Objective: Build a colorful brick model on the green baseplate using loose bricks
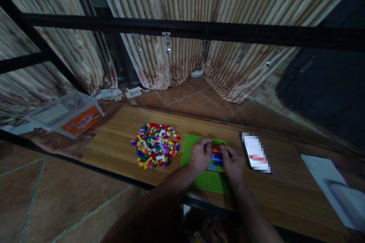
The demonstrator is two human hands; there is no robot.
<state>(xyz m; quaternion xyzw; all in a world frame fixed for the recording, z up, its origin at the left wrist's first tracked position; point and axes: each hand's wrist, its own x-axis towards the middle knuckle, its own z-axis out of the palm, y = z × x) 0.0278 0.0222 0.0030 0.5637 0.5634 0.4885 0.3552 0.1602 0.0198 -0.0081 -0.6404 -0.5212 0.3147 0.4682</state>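
A green studded baseplate (212,184) lies on the wooden board, with rows of red, blue and other coloured toy bricks (216,158) on its middle. My left hand (200,155) rests over the left side of these rows, its fingers curled and pinched near a red row at the far end. From the right, my right hand (233,162) meets the same rows with thumb and forefinger drawn together. Whatever sits between the fingertips of either hand is too small to make out. Left of the baseplate spreads a pile of loose multicoloured bricks (156,145).
A phone (256,152) with a lit, blurred screen lies right of the baseplate on the wooden board (111,136). At far left stands a clear plastic box (49,125) with an orange label. White sheets (327,182) lie at right. A black metal bar (182,26) crosses before striped curtains.
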